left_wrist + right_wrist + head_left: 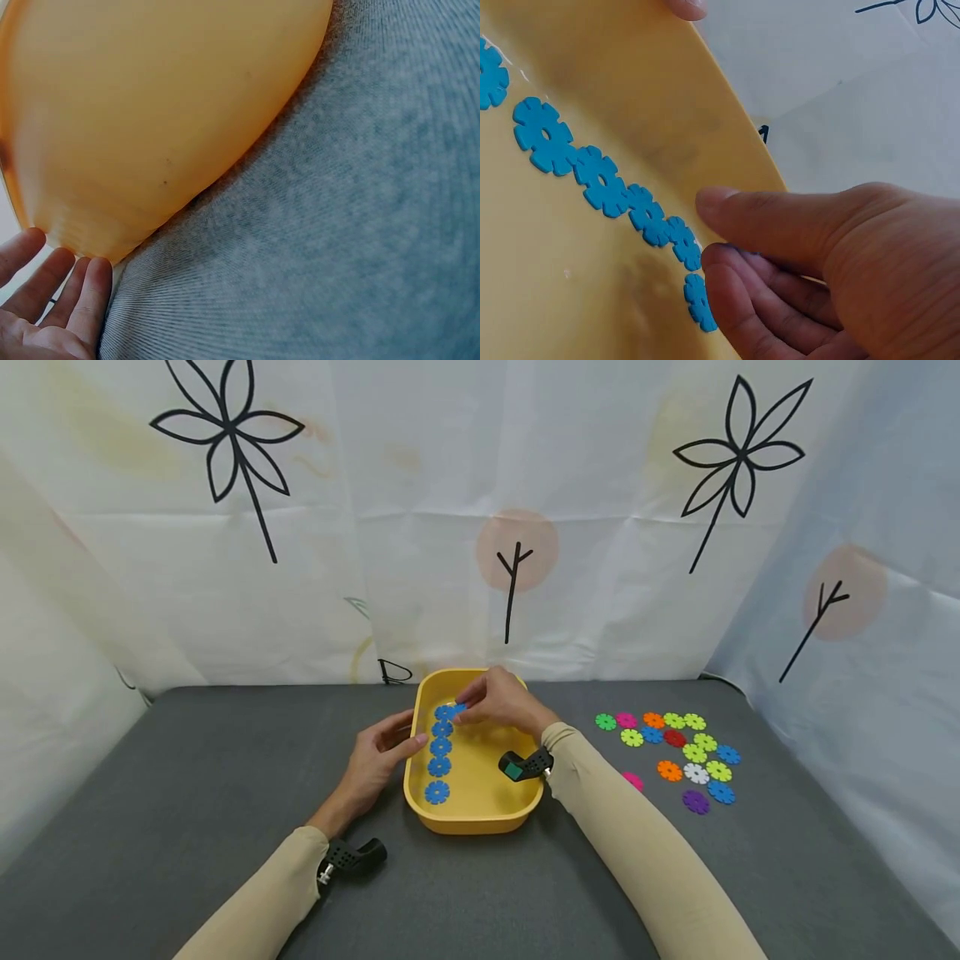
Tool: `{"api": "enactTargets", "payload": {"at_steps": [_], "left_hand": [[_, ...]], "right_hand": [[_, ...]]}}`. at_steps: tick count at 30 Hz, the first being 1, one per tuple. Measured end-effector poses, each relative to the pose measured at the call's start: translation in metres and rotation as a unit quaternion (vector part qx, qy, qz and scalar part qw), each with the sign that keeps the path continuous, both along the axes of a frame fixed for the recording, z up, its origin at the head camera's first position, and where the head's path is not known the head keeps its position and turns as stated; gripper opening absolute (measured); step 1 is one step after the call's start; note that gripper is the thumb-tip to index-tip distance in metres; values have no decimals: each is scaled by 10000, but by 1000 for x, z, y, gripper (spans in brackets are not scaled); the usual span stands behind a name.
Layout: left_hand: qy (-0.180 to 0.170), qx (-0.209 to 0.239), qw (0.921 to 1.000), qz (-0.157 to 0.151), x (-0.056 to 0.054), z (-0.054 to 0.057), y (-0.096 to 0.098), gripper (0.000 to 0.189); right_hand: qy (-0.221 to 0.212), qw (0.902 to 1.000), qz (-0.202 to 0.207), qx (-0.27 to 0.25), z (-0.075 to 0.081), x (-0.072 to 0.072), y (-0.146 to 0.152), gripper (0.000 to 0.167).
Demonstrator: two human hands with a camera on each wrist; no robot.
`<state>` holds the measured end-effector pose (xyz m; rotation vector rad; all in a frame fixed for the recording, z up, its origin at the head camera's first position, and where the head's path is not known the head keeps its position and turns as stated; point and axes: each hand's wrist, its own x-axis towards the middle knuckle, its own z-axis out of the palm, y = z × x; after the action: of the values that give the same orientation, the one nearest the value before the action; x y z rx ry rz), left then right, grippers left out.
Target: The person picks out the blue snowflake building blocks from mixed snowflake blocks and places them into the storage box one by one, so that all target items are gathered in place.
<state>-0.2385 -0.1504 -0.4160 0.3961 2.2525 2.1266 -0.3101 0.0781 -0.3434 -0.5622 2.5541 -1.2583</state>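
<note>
A yellow plastic basin point(480, 825) stands on the grey tabletop. Along its left side lies a column of blue flower-shaped discs point(439, 767), with one more blue disc point(700, 302) turning right at the far end. My left hand point(378, 760) holds the basin's left rim, thumb over the edge and fingers against the outer wall point(75, 292). Over the far end of the basin is my right hand point(498, 700). Its thumb and index finger are parted, with the index fingertip right beside that last disc; no disc shows between them.
Right of the basin, loose flower discs point(694, 752) in several colours are scattered on the grey tabletop point(225, 777), among them two blue ones near the right edge of the group. A white patterned cloth point(600, 568) hangs behind and around the table.
</note>
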Motion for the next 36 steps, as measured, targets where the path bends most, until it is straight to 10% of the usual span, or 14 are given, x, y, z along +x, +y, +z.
{"api": "enactTargets", "payload": {"at_steps": [36], "left_hand": [[-70, -10, 10000, 24, 0, 1, 1, 59]], "right_hand": [[63, 9953, 30, 965, -4, 1, -3, 31]]}}
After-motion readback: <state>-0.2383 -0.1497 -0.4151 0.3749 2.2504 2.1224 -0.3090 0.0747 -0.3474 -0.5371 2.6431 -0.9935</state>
